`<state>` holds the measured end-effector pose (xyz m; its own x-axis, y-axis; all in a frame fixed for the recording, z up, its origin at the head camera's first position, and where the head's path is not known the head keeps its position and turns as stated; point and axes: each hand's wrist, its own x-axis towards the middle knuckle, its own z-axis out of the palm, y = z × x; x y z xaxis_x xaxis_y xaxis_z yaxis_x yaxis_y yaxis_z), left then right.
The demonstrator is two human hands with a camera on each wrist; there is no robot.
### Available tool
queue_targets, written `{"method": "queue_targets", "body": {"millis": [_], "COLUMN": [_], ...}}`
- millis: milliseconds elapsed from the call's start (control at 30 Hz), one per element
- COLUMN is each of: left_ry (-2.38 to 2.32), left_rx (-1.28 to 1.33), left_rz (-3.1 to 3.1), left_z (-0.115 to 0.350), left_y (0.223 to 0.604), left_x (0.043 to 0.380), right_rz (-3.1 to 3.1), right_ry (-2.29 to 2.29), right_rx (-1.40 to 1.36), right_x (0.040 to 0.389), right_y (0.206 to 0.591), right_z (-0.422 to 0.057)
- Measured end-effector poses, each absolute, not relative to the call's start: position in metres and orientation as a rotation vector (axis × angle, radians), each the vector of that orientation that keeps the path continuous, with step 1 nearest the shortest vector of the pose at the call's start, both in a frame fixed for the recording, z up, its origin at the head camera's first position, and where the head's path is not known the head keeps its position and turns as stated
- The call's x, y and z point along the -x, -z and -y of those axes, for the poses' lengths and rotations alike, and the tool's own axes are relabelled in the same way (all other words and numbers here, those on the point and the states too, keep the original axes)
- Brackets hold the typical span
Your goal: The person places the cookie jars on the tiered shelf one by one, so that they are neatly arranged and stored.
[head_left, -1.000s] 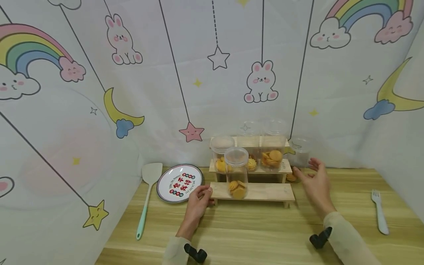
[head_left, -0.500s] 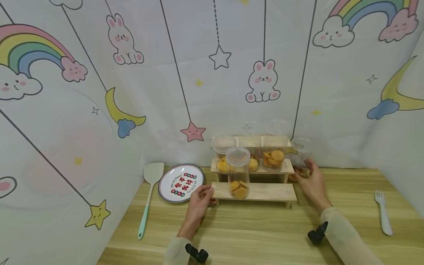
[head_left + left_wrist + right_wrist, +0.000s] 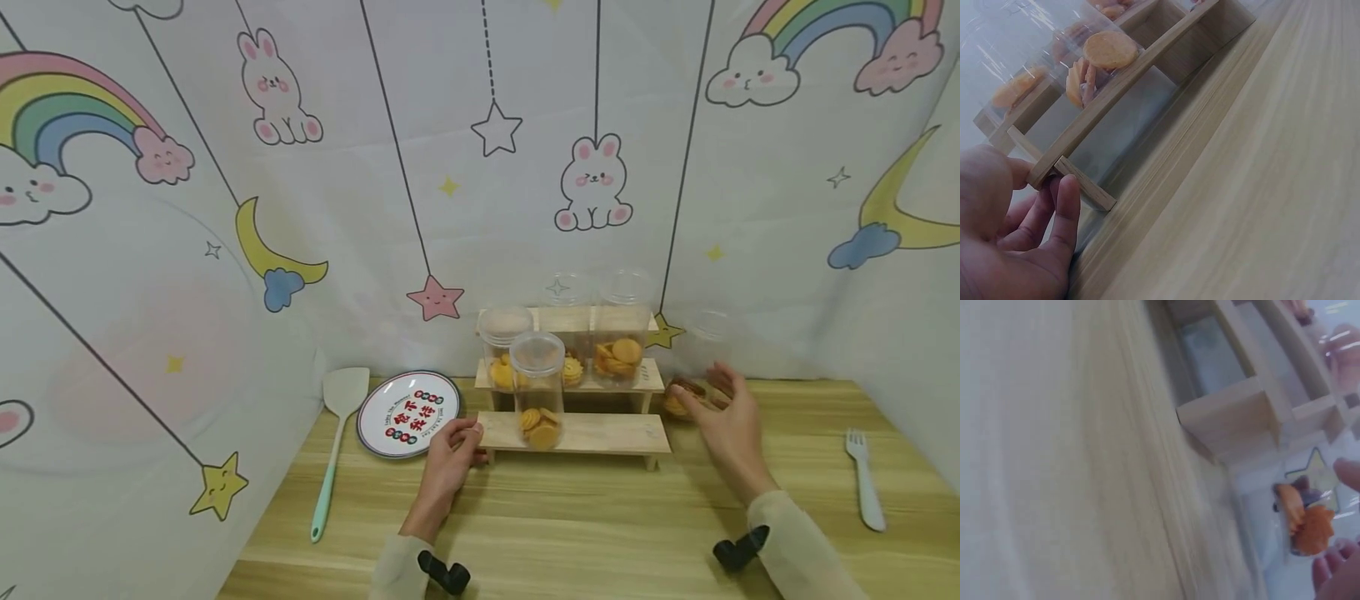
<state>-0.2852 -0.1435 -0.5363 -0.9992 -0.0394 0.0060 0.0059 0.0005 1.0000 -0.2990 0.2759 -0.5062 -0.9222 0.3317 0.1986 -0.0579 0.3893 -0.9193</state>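
Note:
A stepped wooden rack [image 3: 615,432] stands on the table against the backdrop. My left hand [image 3: 452,450] pinches the left end of its lowest shelf, thumb above and fingers below, as the left wrist view shows. Beyond the rack's right side, my right hand [image 3: 731,425] grips a clear lidded jar [image 3: 705,342] with biscuits [image 3: 1313,531] at its bottom. That jar is upright and partly hidden by the hand. On the lowest shelf sits another clear jar [image 3: 537,383] of round biscuits. More biscuit jars stand behind it, including a left jar [image 3: 504,337] and a right jar [image 3: 619,350].
Left of the rack lies a round plate [image 3: 408,414] with red lettering. Beside it is a spatula [image 3: 337,442] with a pale green handle. A light fork [image 3: 865,479] lies at the right of the wooden table [image 3: 570,525]. A printed cloth [image 3: 420,217] rises close behind.
My right hand has moved to the right with the jar, widening its distance from the rack. The left hand and the rack stay where they were.

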Motion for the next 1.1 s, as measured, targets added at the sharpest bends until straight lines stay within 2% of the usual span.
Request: {"method": "queue_targets", "body": {"millis": [400, 833, 1100], "left_ry": [2.195, 2.19, 2.178], "left_rx": [-0.029, -0.033, -0.04], "left_rz": [2.195, 2.206, 2.215], "left_z": [0.144, 0.142, 0.143], "left_y": [0.537, 0.537, 0.536], "left_x": [0.285, 0.285, 0.283], "right_rz": [2.265, 2.226, 2.268], "right_ry": [-1.402, -1.357, -1.345], "right_rx": [0.177, 0.007, -0.183], "right_x": [0.259, 0.242, 0.239], "right_y": [0.488, 0.473, 0.48], "right_z": [-0.268, -0.25, -0.224]}}
